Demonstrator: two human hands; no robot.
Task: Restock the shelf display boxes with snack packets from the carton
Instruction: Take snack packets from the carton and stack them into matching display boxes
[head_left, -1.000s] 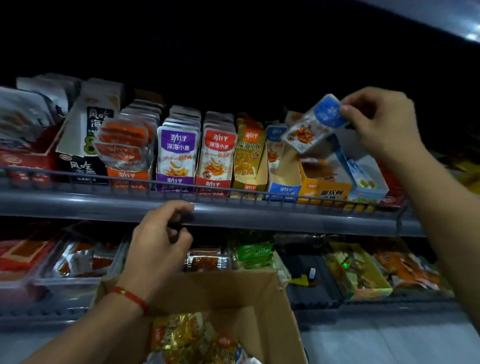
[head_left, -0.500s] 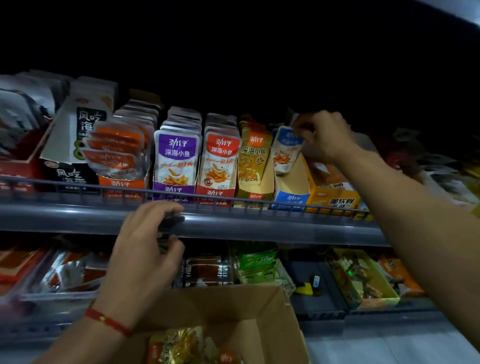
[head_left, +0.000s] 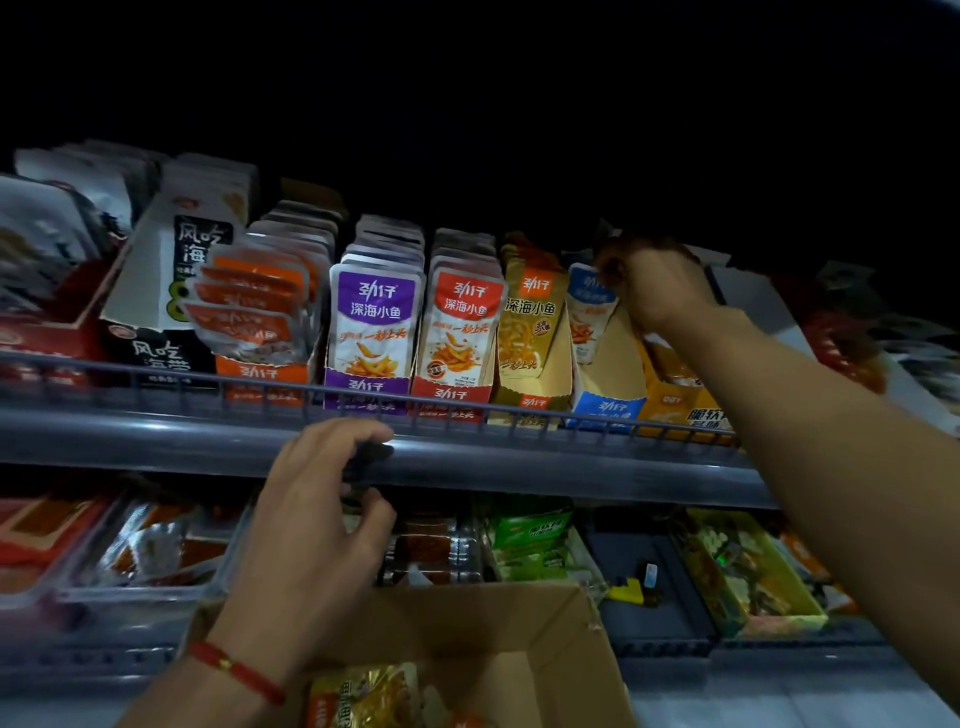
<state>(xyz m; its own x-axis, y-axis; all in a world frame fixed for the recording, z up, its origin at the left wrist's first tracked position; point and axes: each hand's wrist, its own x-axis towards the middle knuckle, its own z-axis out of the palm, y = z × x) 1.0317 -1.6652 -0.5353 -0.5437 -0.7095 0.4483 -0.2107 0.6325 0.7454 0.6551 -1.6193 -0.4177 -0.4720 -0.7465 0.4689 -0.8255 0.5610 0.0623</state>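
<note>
1. Dim shop shelving fills the view, with an upper shelf (head_left: 467, 462) fronted by a low wire rail and a lower shelf holding clear trays of packaged food.
2. Along the upper shelf stand display boxes in a row: an orange box (head_left: 260, 371) with loose packets slumped forward, a purple box (head_left: 363, 387), a red box (head_left: 449, 397), a gold box (head_left: 530, 400) and a blue box (head_left: 605, 408).
3. The right hand (head_left: 657, 291) reaches up over the blue box, fingers curled round the top edge of a blue-and-white snack packet (head_left: 587, 317) that stands upright in that box, leaning against the gold box's side.
4. The blue box looks nearly empty beside its neighbours, showing bare cardboard behind the single packet.
5. The left hand (head_left: 317, 519), a red cord at its wrist, hangs in front of the upper shelf's front edge with loosely curled fingers; whether its fingertips touch the edge cannot be told, and it holds nothing.
6. Below the left hand sits the open cardboard carton (head_left: 519, 639), with gold and orange packets (head_left: 363, 696) visible inside at the bottom of the view.
7. A green packet (head_left: 530, 530) and a yellow-rimmed tray (head_left: 810, 621) lie on the lower shelf to the right.
</note>
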